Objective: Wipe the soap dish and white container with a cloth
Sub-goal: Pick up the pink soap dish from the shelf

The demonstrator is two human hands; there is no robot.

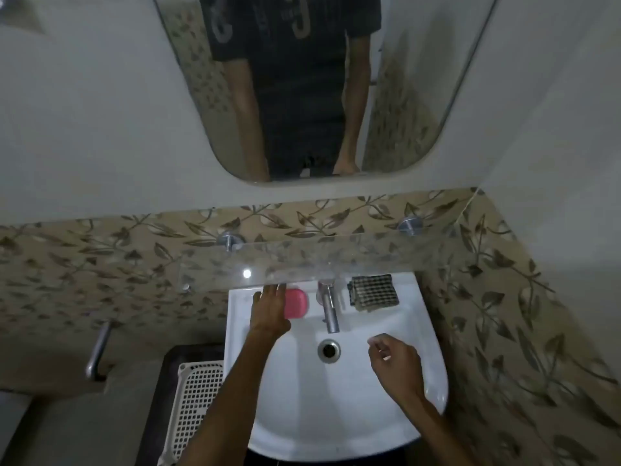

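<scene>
At the far left a metal handle (98, 348) juts from the wall, and below it a white perforated basket (198, 408) sits on a dark surface beside the sink (336, 415). Next comes the left hand (270, 309), stretched forward over the sink's back ledge with straight, relaxed fingers that hold nothing. The pink soap dish (296, 303) lies just to the right of that hand, touching or nearly touching its edge; which one cannot be told. The dish's long axis runs roughly across the ledge, left to right, so the left hand is plainly the nearer one and would only need to close sideways onto the dish's near end.

Further right the chrome tap (328, 309) stands between the dish and the checked cloth (373, 292), which lies folded on the ledge's right side, apart from both hands. A glass shelf (302, 260) overhangs the ledge, leaving little room above the dish and cloth. The drain (329, 350) sits in the basin below the tap. The right hand (395, 361) hovers over the basin with loosely curled fingers, empty, and lies nearer the cloth, forward and slightly left of it. No white container can be made out. Wiping appears not yet begun.
</scene>
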